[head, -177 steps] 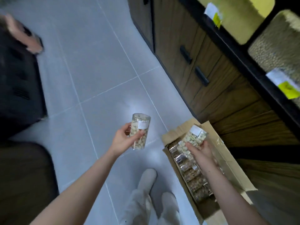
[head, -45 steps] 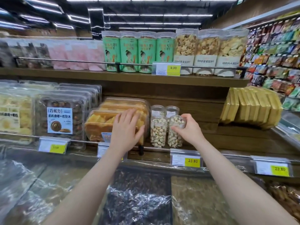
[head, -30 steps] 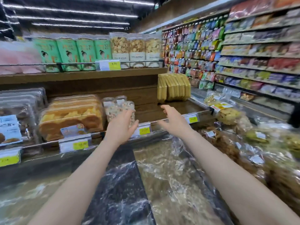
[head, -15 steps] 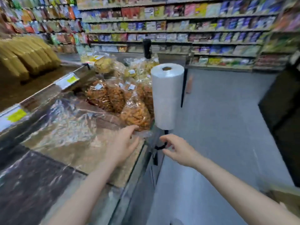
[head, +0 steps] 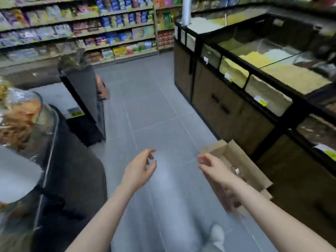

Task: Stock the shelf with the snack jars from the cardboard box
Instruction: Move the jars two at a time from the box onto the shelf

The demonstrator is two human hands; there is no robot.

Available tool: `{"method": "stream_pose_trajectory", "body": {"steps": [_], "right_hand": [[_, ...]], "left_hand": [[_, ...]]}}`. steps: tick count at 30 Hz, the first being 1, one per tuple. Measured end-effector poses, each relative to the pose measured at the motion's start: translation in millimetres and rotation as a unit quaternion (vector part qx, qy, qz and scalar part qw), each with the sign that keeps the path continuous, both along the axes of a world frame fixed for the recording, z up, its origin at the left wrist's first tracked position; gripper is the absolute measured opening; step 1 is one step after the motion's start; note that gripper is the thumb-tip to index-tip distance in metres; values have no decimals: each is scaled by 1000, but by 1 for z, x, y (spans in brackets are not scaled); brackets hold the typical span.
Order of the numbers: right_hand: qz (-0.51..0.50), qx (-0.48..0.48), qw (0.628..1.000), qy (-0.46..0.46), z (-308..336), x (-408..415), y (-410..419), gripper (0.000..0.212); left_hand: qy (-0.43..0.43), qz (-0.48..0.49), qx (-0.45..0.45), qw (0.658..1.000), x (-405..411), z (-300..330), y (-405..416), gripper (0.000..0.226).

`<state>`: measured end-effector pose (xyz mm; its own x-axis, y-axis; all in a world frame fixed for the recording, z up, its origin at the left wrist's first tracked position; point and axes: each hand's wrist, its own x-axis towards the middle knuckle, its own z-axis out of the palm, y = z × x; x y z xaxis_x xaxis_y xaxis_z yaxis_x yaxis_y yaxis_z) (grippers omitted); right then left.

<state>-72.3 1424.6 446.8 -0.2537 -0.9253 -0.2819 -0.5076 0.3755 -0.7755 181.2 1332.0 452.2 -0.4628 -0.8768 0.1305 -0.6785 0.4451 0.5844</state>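
Both hands are empty, with fingers loosely curled and apart. The left hand is held over bare grey floor, thumb and fingertips parted, nothing between them. The right hand is stretched toward the near-left edge of the box, its fingers spread; whether they touch the cardboard cannot be told. The box is seen on the floor with flaps open, just beside the base of a dark wooden counter. Jars are only dimly made out inside it, blurred and partly hidden by the right forearm. Grain bins are set into the counter top. At the left, a bagged snack is seen on a display edge. Stocked shelves are ranged along the far wall.
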Motion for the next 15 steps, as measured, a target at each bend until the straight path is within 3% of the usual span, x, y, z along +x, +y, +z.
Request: {"method": "stream_pose_trajectory", "body": {"steps": [8, 15], "right_hand": [[-138, 72, 988, 6, -43, -204, 32, 25], [-268, 117, 955, -40, -78, -288, 53, 21]], "left_hand": [[-9, -85, 88, 992, -219, -47, -53, 36], [-36, -181, 160, 970, -334, -75, -88, 48]]}}
